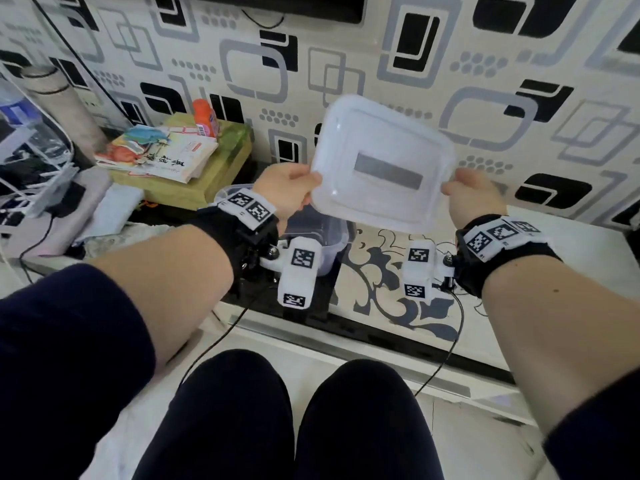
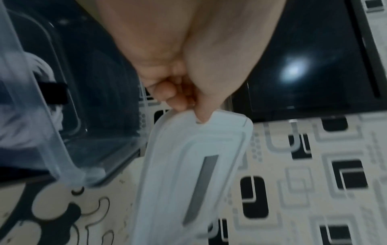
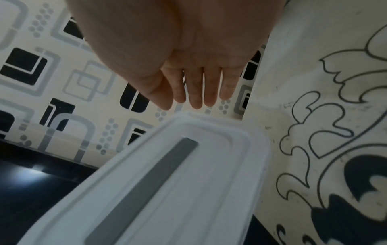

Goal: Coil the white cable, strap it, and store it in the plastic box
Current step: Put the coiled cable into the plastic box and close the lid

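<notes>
A translucent white lid (image 1: 381,168) with a grey stripe is held up in the air, tilted, between my hands. My left hand (image 1: 287,192) pinches its left edge with thumb and curled fingers (image 2: 173,96). My right hand (image 1: 474,195) is at the lid's right edge with fingers (image 3: 194,89) straight. The clear plastic box (image 1: 334,237) stands on the table below my left hand. In the left wrist view, the coiled white cable (image 2: 41,64) with a black strap (image 2: 54,92) lies inside the box (image 2: 48,140). The lid (image 2: 188,165) (image 3: 167,182) fills much of both wrist views.
A stack of books (image 1: 166,154) and an orange bottle (image 1: 204,117) sit on a yellowish box at the back left, with cluttered wires at the far left. The patterned wall (image 1: 519,98) is close behind. My knees are at the table's front edge.
</notes>
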